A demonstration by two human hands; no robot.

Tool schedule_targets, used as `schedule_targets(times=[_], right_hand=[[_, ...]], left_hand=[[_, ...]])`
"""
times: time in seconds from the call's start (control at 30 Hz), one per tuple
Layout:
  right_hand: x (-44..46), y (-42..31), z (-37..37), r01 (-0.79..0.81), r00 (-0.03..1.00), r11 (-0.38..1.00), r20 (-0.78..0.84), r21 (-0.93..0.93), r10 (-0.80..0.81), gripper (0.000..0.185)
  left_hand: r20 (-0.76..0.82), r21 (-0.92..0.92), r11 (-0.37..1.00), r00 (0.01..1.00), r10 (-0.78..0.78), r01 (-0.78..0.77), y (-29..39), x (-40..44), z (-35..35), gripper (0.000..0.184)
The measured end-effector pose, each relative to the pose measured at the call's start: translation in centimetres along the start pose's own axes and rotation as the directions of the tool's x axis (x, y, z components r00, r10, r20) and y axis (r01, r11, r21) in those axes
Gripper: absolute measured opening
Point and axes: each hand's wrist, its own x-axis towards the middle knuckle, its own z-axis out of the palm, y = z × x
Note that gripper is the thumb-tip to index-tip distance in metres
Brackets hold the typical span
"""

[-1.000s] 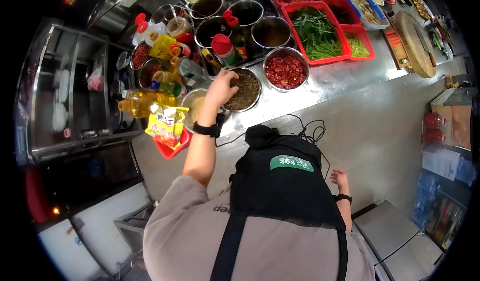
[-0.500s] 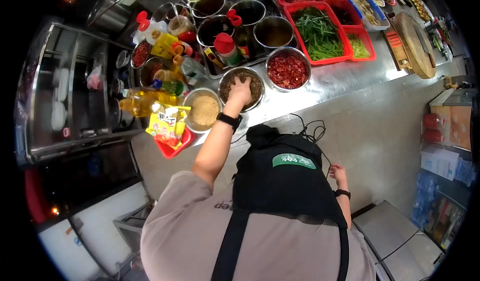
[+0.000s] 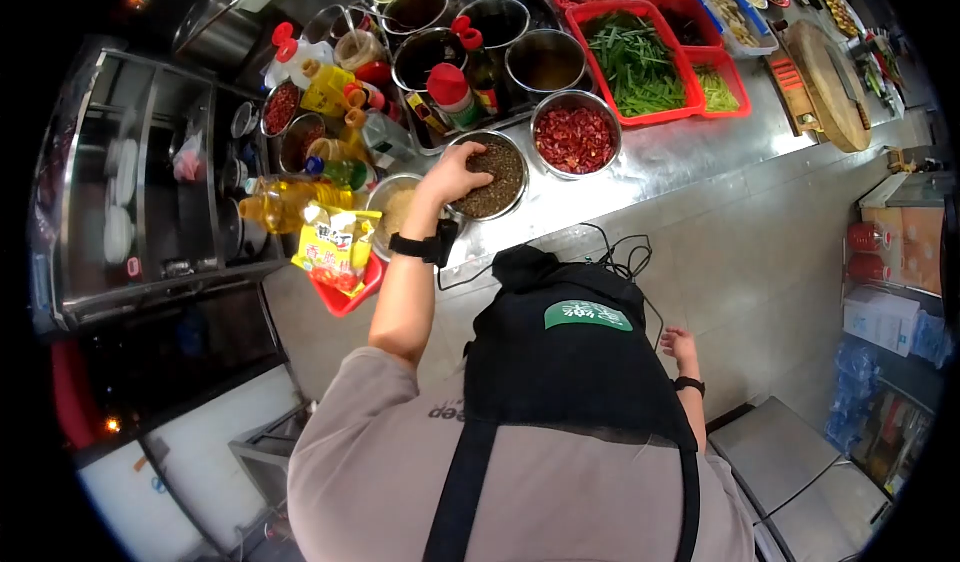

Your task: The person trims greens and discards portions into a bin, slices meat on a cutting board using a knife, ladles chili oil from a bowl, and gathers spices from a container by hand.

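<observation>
My left hand [image 3: 457, 173] is over the left side of a steel bowl [image 3: 524, 184] of dark brown peppercorns [image 3: 500, 167]. Its thumb and fingers are apart, with the fingertips at the contents near the rim; nothing shows in its grasp. Just left of this bowl, a second bowl holds tan powder [image 3: 396, 207], partly covered by my wrist. On the other side stands a bowl of chopped dried red chillies [image 3: 575, 135]. Low beside my apron hangs my right hand [image 3: 678, 346], its fingers loosely bent and apart, near a thin black cable [image 3: 655, 314].
Bottles of oil [image 3: 290, 202] and a yellow seasoning packet [image 3: 335, 247] crowd the counter's left end. Behind are steel pots of sauces [image 3: 545, 65]. Red baskets hold cut greens [image 3: 635, 67]. A round chopping board [image 3: 825, 87] with a knife lies farther right.
My left hand has shifted left, from the middle of the peppercorns to the bowl's left side, and its wrist now covers part of the tan powder. My right hand stays low.
</observation>
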Motion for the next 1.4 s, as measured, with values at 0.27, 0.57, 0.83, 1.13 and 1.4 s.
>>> schedule_targets(times=[0.27,0.57,0.83,1.13,1.4], right_hand=[[0.2,0.8,0.1,0.006,1.000,1.000,-0.022,0.030,-0.005,0.024],[1.6,1.8,1.2,0.019,0.999,1.000,-0.032,0.001,-0.019,0.024],[0.9,1.4,0.7,0.013,1.000,1.000,-0.010,-0.002,-0.013,0.025],[-0.1,1.5,0.2,0.005,0.997,0.997,-0.076,0.072,0.001,0.025],[0.8,1.6,-3.7,0.048,0.970,0.996,-0.241,0.078,-0.028,0.041]], left_hand=[[0.039,0.715,0.673,0.950,-0.310,0.190,0.6,0.5,5.3,0.083],[-0.015,0.461,0.863,0.974,-0.226,0.207,-1.1,2.4,4.0,0.080],[-0.054,0.264,0.958,0.990,0.133,-0.115,-0.3,-0.1,1.7,0.055],[0.135,0.421,0.837,0.936,0.324,-0.350,-0.5,-0.3,5.1,0.035],[0.012,0.497,0.835,0.963,0.268,-0.239,1.2,-1.3,5.4,0.040]])
